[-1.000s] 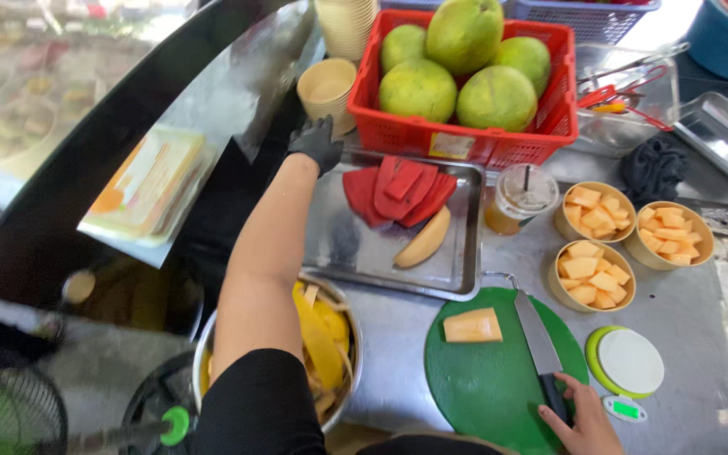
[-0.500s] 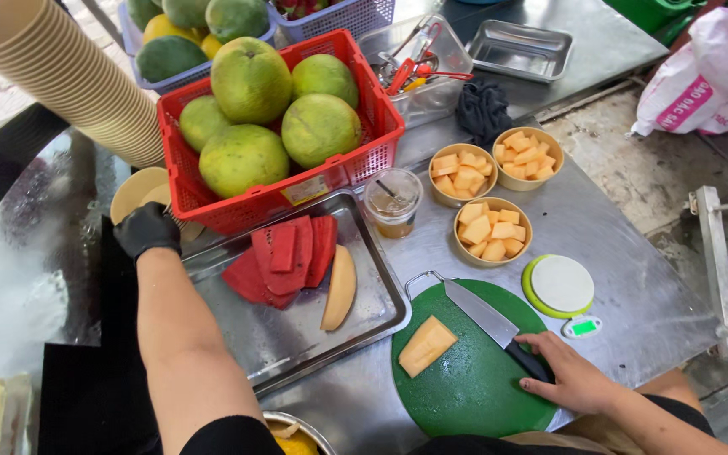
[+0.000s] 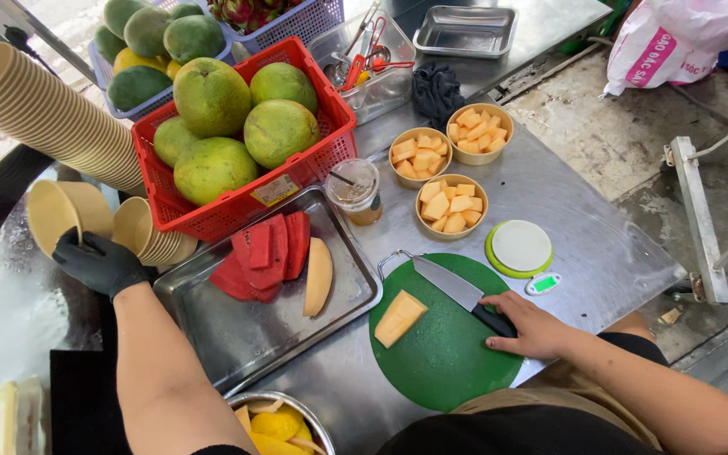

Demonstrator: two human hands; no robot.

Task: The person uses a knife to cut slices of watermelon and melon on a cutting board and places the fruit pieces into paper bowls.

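While piled high, basket (image 3: 297, 181) of melons (image 3: 277, 132)

Beige paper cup (image 3: 59, 215), empty, tipped on side w/ mouth toward camera, far left. Black-handled steel kitchen knife (image 3: 462, 294) flat on green board, blade pointing up-left.

Street fruit stall, cut fruit being sold in cups

A steel bench (image 3: 566, 219) is sitting by bare pavement, carrying baskets (image 3: 313, 160) of whole fruit, stacked paper cups (image 3: 44, 109), filled bowls (image 3: 452, 206), a scale (image 3: 520, 248) and a cutting board (image 3: 444, 354).
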